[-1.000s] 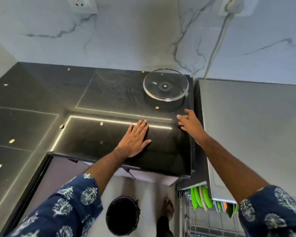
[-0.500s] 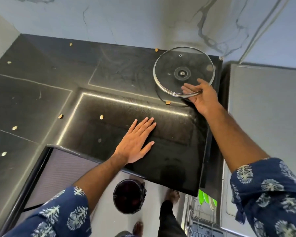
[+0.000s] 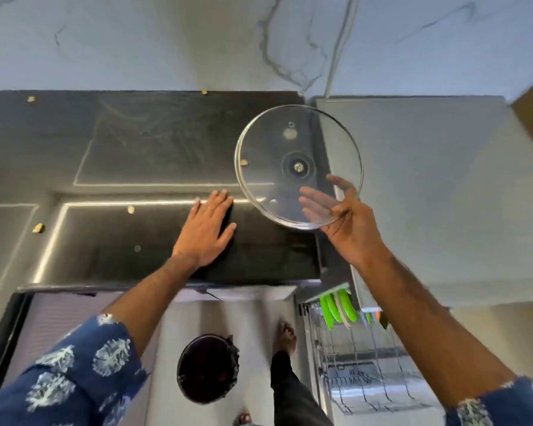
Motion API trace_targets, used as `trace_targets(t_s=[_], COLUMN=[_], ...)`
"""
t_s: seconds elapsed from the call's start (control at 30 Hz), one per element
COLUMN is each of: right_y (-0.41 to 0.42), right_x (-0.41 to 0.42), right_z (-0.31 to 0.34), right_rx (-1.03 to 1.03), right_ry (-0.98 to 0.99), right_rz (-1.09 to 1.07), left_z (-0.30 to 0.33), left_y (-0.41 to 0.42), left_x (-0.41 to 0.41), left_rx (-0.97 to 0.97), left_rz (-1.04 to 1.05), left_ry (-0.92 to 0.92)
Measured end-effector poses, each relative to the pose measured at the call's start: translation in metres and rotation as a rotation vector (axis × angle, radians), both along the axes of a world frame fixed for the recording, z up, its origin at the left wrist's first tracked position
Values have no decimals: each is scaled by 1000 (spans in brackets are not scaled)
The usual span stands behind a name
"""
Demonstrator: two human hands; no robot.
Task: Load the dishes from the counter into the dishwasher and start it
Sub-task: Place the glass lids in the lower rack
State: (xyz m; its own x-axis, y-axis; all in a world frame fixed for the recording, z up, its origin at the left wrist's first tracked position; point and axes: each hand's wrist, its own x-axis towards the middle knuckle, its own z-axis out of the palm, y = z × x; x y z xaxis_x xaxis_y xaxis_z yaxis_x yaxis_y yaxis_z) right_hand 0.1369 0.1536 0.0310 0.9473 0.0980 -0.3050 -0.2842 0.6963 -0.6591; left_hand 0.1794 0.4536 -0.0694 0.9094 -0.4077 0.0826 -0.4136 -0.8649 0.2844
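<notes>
Currently lifting glass lid (image 3: 290, 142) off surface (image 3: 136, 142).
Right hand (image 3: 348, 229) fingers (image 3: 313, 199) gripping lid rim only; left hand (image 3: 205, 233) lying flat beside lid. Slick glass risking slipping, shattering.

Home kitchen. Evidence: black stone counter (image 3: 154, 142) against marble-look wall (image 3: 166, 41); pulled-out dishwasher rack (image 3: 366, 364) holding green plates (image 3: 336, 305); glass pot lid (image 3: 290, 142); dark bin (image 3: 208, 368) on floor.
</notes>
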Motion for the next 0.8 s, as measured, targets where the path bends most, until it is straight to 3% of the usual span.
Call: trace_targets(t_s=[0.13, 0.2, 0.27, 0.33, 0.4, 0.47, 0.63, 0.8], right_y=[-13, -17, -20, -24, -29, -31, -51, -108], right_x=[-110, -165, -218, -267, -317, -361, -448, -497], right_z=[6, 5, 3, 0, -3, -6, -13, -25], right_rx=[-141, -173, -170, -184, -207, -224, -353, -566], right_ry=[13, 22, 39, 51, 63, 104, 235, 407], right_rz=[-61, -106, -139, -156, -166, -168, -171, 9], left_z=[-1, 14, 37, 61, 84, 86, 53, 32], left_y=[-7, -21, -42, -67, -88, -102, -136, -194], left_x=[-8, -39, -89, -143, -188, -223, -284, -326], left_rx=[-73, -255, -571, -958, -1154, -1076, -740, -527], left_rz=[48, 8, -81, -125, -149, -195, -298, -425], left_ry=[96, 152, 187, 430, 797, 984, 1063, 1057])
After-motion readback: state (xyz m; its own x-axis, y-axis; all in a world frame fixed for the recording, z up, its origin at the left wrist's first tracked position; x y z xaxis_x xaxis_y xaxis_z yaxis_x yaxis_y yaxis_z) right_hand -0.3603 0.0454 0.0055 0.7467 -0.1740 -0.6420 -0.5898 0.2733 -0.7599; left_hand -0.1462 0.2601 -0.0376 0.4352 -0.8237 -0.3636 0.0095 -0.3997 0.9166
